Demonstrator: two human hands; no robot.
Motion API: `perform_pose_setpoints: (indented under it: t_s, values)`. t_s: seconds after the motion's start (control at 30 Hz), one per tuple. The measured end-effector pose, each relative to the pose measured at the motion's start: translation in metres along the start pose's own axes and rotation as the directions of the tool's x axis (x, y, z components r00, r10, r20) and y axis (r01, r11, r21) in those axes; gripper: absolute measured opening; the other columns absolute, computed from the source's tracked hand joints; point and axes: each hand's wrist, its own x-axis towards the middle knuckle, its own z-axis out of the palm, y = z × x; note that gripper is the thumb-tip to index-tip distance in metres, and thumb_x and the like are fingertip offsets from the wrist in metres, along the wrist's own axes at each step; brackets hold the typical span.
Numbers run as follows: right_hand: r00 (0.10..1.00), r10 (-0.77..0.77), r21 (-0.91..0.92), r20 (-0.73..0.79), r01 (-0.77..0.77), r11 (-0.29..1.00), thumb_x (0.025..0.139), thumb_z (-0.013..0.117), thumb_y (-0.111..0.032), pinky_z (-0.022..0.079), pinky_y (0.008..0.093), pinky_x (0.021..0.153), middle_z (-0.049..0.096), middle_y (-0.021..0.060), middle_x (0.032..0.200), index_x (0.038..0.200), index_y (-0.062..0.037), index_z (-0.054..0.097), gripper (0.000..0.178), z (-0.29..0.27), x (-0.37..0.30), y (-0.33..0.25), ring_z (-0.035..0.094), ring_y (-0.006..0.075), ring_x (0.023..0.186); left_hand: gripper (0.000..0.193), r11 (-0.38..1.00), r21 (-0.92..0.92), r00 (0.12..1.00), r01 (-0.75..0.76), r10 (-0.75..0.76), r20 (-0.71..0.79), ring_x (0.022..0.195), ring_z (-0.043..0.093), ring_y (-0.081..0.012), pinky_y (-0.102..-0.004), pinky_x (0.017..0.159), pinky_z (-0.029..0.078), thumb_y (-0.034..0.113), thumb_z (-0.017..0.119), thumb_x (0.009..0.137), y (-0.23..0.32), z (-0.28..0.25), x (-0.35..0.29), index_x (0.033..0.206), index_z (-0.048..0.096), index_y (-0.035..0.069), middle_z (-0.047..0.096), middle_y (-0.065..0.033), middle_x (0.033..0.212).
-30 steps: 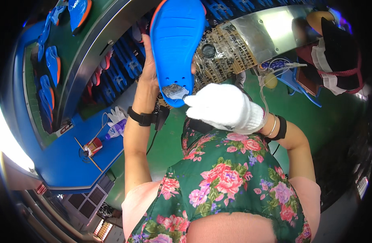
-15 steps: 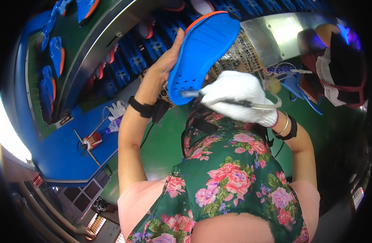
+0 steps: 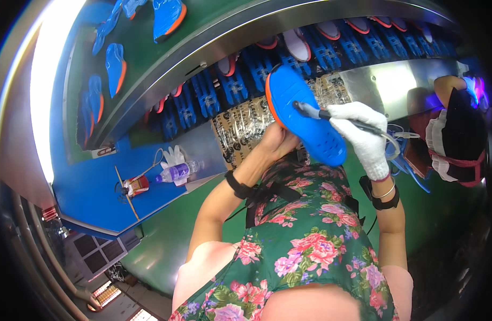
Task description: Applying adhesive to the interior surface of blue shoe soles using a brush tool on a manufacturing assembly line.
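Note:
My bare left hand [image 3: 278, 140] grips a blue shoe sole [image 3: 297, 99] with an orange edge, its fingers partly hidden behind it. The sole is tilted, its end with several small holes pointing toward me and to the right. My right hand [image 3: 364, 128], in a white knit glove, is closed around a brush [image 3: 311, 111] with a dark handle and a pale tube at its rear. The brush tip lies against the sole's blue face, around the middle of its upper half.
Beyond the sole runs a conveyor with blue racks [image 3: 232, 85] carrying shoe parts. A taped cardboard strip [image 3: 232, 139] lines its near edge. A blue table [image 3: 85, 198] at left holds a bottle [image 3: 176, 171] and a white glove [image 3: 173, 155]. A co-worker [image 3: 460, 117] is at right.
The brush has moved from the sole's holed end up toward its other end. The sole has turned, its holed end swinging right, and my left hand is now lower on its near side.

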Motion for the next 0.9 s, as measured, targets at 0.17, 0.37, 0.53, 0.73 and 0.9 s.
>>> perform_pose_setpoints:
  t_s: [0.17,0.37,0.53,0.73,0.9]
  values:
    - [0.991,-0.105,-0.075,0.088,0.111,0.991,0.081,0.079,0.000,0.057,0.0335,0.082,0.077,0.0115,0.097,0.097,-0.0021,0.078,0.017,-0.002,-0.010,0.006,0.073,0.0203,0.091,0.056,0.938,0.323,0.984,0.126,-0.160,0.081,0.126,0.059,-0.0403,-0.0522,0.102,0.054,0.039,0.046,0.108,0.006,-0.028,-0.010,0.151,0.040,0.003,0.050,-0.0199,0.149]
    - [0.987,-0.160,-0.150,0.025,0.162,0.975,0.082,0.081,-0.004,0.057,0.0322,0.077,0.077,0.0105,0.096,0.099,-0.0028,0.078,0.018,0.005,-0.027,-0.005,0.073,0.0207,0.085,0.094,0.911,-0.343,0.912,0.231,-0.080,0.403,0.129,0.052,-0.0537,-0.0641,0.111,0.043,0.071,0.053,0.092,0.003,-0.018,-0.015,0.154,0.035,0.001,0.043,-0.0290,0.151]
    - [0.977,-0.209,-0.134,-0.038,0.202,0.970,0.081,0.080,-0.004,0.058,0.0335,0.076,0.077,0.0105,0.093,0.098,-0.0028,0.078,0.018,0.005,-0.021,-0.012,0.074,0.0223,0.084,0.096,0.914,-0.336,0.911,0.228,-0.078,0.406,0.132,0.054,-0.0405,-0.0596,0.111,0.044,0.064,0.063,0.084,-0.007,-0.009,-0.026,0.156,0.036,0.006,0.046,-0.0217,0.153]
    - [0.897,-0.435,-0.246,-0.074,0.406,0.880,0.077,0.080,0.000,0.057,0.0340,0.075,0.078,0.0131,0.094,0.095,-0.0011,0.078,0.018,0.006,-0.001,-0.032,0.073,0.0219,0.080,0.097,0.996,-0.070,0.997,-0.046,0.050,0.056,0.136,0.051,-0.0390,-0.0612,0.112,0.043,0.068,0.064,0.087,-0.023,0.012,-0.019,0.157,0.033,0.008,0.048,-0.0193,0.152]
    - [0.841,-0.538,-0.397,0.060,0.515,0.760,0.077,0.079,-0.002,0.057,0.0373,0.078,0.077,0.0139,0.101,0.102,-0.0024,0.077,0.025,0.002,0.016,-0.048,0.073,0.0274,0.087,0.093,0.809,-0.551,0.915,0.203,0.044,0.402,0.139,0.048,-0.0395,-0.0619,0.114,0.041,0.070,0.058,0.091,-0.038,0.004,-0.017,0.158,0.032,0.011,0.046,-0.0175,0.155]
